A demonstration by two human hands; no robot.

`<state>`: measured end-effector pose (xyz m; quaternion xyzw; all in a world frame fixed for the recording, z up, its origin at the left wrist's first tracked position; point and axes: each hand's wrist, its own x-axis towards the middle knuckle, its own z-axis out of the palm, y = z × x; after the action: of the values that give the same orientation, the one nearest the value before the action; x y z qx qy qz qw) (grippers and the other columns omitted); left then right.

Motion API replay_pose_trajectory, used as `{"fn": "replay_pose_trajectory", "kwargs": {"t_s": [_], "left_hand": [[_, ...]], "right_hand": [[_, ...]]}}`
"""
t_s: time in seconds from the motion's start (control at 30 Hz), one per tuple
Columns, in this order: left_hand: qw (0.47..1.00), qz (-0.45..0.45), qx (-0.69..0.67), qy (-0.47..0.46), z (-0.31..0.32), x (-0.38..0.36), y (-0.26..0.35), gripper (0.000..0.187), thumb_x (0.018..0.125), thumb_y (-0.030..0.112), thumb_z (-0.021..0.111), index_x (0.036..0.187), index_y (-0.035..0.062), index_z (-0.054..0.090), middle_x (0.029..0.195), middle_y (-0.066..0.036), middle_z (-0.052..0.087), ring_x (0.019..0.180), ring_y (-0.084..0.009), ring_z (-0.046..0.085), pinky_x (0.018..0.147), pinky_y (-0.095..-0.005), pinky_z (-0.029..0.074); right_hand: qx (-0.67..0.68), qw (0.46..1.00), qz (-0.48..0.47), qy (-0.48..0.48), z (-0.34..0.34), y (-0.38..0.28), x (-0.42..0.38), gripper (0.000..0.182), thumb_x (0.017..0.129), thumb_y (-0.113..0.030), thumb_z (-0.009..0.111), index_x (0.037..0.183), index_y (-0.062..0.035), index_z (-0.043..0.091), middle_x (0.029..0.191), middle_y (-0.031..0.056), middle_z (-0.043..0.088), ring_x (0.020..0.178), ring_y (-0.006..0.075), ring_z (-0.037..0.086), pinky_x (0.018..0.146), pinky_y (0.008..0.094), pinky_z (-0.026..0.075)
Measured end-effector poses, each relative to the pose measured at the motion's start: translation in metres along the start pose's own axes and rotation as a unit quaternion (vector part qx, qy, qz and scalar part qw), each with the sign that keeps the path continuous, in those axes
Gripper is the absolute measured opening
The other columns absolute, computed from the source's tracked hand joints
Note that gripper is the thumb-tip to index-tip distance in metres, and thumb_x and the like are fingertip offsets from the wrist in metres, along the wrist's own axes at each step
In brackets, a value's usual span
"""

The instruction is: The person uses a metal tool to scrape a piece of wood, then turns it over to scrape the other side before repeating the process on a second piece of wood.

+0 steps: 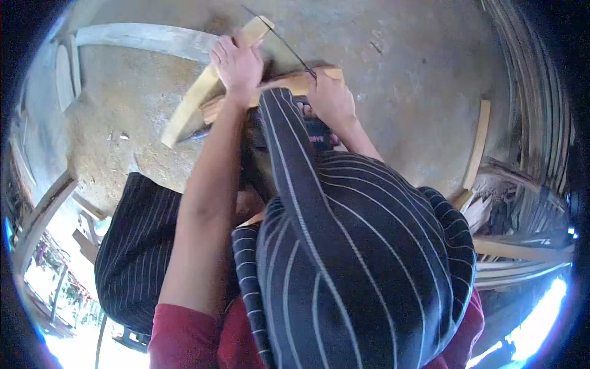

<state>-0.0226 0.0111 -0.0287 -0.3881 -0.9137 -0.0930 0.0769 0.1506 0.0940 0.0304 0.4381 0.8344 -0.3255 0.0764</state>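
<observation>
My left hand is closed around a pale wooden strip, gripping it near its upper end. The strip slants from upper right to lower left. My right hand is wrapped round the grip of a long, thin dark blade, seen nearly edge-on. Its handle is hidden in my fist. The blade runs up and left, overlapping the strip's top end just beyond my left fingers. Beneath my hands lies a thicker wood block, partly covered by my left arm and the striped cloth.
Striped dark cloth fills the lower middle. A sandalled foot shows close behind the block. A curved pale board lies at upper left on the concrete floor. A single strip and stacked long wood lie to the right.
</observation>
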Motion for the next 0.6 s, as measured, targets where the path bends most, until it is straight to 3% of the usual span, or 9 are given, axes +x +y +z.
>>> {"fn": "replay_pose_trajectory", "kwargs": {"t_s": [0.07, 0.17, 0.2, 0.3, 0.4, 0.53, 0.6], "left_hand": [[0.999, -0.023, 0.019, -0.011, -0.002, 0.004, 0.003, 0.042, 0.087, 0.036, 0.053, 0.118, 0.0085, 0.048, 0.100, -0.017, 0.047, 0.098, -0.0367, 0.045, 0.085, -0.0494, 0.035], [0.999, 0.029, 0.013, -0.008, 0.003, 0.003, -0.008, 0.043, 0.085, 0.033, 0.056, 0.120, 0.0089, 0.048, 0.101, -0.016, 0.048, 0.100, -0.0343, 0.046, 0.086, -0.0472, 0.036], [0.998, 0.026, 0.054, -0.026, 0.006, 0.003, -0.009, 0.046, 0.082, 0.029, 0.059, 0.122, 0.0091, 0.047, 0.101, -0.015, 0.048, 0.099, -0.0330, 0.047, 0.086, -0.0456, 0.037], [1.000, -0.005, -0.013, -0.010, -0.001, 0.002, -0.003, 0.047, 0.082, 0.029, 0.060, 0.123, 0.0088, 0.047, 0.101, -0.015, 0.048, 0.099, -0.0336, 0.047, 0.085, -0.0461, 0.037], [0.996, -0.030, -0.055, -0.061, -0.007, 0.007, -0.001, 0.046, 0.083, 0.031, 0.059, 0.121, 0.0079, 0.048, 0.100, -0.015, 0.048, 0.097, -0.0340, 0.046, 0.085, -0.0461, 0.036], [0.998, 0.016, -0.056, 0.014, -0.007, 0.003, -0.002, 0.045, 0.084, 0.033, 0.058, 0.120, 0.0081, 0.049, 0.098, -0.014, 0.047, 0.095, -0.0335, 0.046, 0.084, -0.0461, 0.035], [0.999, 0.012, -0.034, 0.017, -0.006, 0.006, -0.001, 0.045, 0.084, 0.034, 0.058, 0.120, 0.0078, 0.049, 0.096, -0.014, 0.047, 0.095, -0.0333, 0.046, 0.084, -0.0456, 0.036]], "right_hand": [[-0.021, 0.998, -0.050, 0.021, 0.008, -0.005, 0.023, 0.040, 0.093, -0.037, 0.042, 0.091, -0.0035, 0.063, 0.079, 0.0270, 0.063, 0.077, 0.0465, 0.061, 0.070, 0.0527, 0.049], [-0.061, 0.996, -0.056, 0.035, 0.014, -0.033, 0.050, 0.038, 0.093, -0.034, 0.044, 0.085, -0.0030, 0.064, 0.073, 0.0219, 0.065, 0.071, 0.0381, 0.066, 0.066, 0.0468, 0.054], [-0.056, 0.993, -0.080, 0.064, 0.018, -0.035, 0.056, 0.039, 0.094, -0.034, 0.043, 0.083, -0.0031, 0.064, 0.072, 0.0218, 0.065, 0.069, 0.0386, 0.066, 0.066, 0.0474, 0.054], [-0.047, 0.996, -0.071, 0.038, 0.016, -0.032, 0.048, 0.039, 0.094, -0.035, 0.042, 0.083, -0.0025, 0.062, 0.075, 0.0223, 0.065, 0.068, 0.0394, 0.065, 0.064, 0.0481, 0.053], [-0.051, 0.993, -0.095, 0.040, 0.027, -0.002, 0.019, 0.036, 0.094, -0.035, 0.042, 0.086, -0.0036, 0.059, 0.075, 0.0233, 0.064, 0.069, 0.0410, 0.064, 0.062, 0.0495, 0.052], [-0.045, 0.999, 0.023, -0.021, -0.001, -0.003, -0.019, 0.036, 0.094, -0.037, 0.041, 0.089, -0.0051, 0.057, 0.073, 0.0236, 0.064, 0.069, 0.0421, 0.063, 0.064, 0.0513, 0.052], [-0.039, 0.999, 0.021, -0.022, -0.011, -0.009, -0.018, 0.036, 0.094, -0.037, 0.042, 0.089, -0.0045, 0.057, 0.073, 0.0238, 0.064, 0.069, 0.0426, 0.063, 0.064, 0.0516, 0.051]]}}
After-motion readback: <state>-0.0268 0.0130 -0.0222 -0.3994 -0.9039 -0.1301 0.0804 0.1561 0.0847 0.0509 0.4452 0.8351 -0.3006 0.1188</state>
